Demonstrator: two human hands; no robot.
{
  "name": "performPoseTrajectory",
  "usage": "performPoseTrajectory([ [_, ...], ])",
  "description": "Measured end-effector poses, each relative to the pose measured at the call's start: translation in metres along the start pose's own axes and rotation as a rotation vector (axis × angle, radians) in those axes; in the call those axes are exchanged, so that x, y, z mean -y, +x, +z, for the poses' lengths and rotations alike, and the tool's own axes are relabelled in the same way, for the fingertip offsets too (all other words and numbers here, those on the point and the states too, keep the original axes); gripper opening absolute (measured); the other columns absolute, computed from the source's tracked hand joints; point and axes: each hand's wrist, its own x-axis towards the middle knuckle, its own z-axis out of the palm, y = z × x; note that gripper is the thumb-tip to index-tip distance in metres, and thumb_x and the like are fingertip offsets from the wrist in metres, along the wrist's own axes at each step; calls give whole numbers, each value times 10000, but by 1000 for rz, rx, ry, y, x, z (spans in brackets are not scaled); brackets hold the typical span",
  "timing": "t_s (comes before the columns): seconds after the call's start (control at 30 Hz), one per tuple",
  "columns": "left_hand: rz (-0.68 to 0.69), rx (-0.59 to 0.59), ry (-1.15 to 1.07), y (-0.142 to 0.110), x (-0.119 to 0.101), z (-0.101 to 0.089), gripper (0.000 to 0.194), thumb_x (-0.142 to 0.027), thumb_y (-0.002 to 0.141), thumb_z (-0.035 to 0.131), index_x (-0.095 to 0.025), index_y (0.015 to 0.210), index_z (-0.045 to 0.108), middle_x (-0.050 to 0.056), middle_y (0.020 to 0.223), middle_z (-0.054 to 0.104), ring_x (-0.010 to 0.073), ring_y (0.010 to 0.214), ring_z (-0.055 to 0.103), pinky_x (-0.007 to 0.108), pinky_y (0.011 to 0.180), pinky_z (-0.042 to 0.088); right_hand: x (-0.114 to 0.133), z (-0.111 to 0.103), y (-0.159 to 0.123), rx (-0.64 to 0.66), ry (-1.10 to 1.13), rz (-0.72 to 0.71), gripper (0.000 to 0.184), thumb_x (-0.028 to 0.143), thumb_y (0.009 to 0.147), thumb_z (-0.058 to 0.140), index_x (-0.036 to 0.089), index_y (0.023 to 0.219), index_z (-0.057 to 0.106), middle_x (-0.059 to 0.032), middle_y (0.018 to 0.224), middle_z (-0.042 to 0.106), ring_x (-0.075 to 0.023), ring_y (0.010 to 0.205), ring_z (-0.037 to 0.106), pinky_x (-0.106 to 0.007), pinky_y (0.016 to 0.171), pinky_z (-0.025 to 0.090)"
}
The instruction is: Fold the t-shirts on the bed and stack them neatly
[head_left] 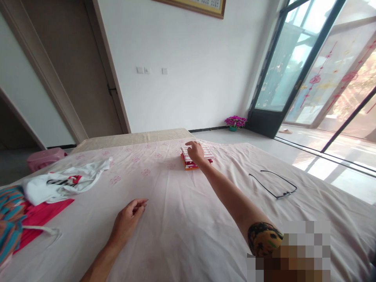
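Note:
My right hand reaches far forward and lies on top of a small stack of folded clothes. The top piece is white with red stripes; red and orange folded cloth shows beneath it. The fingers of that hand are partly stretched out and do not grip the stack. My left hand is low over the sheet, left of the middle. Its fingers are loosely bent, slightly apart, with nothing in them.
At the left lie a white printed garment, red cloth and a striped brown-and-blue piece. Glasses rest on the sheet at right. Beyond are a pink stool, potted flowers and a glass door.

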Motion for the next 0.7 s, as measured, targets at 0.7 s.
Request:
performPoseTrajectory([
  [0.7, -33, 6, -33, -1, -7, 1, 347, -445, 838, 573, -203, 1031, 729, 90, 1040, 752, 258, 958, 698, 339, 863, 522, 15, 66, 70, 199, -438, 94, 362, 181, 809, 620, 91, 1154, 685, -236, 1221, 577, -352, 1165, 526, -433, 939, 436],
])
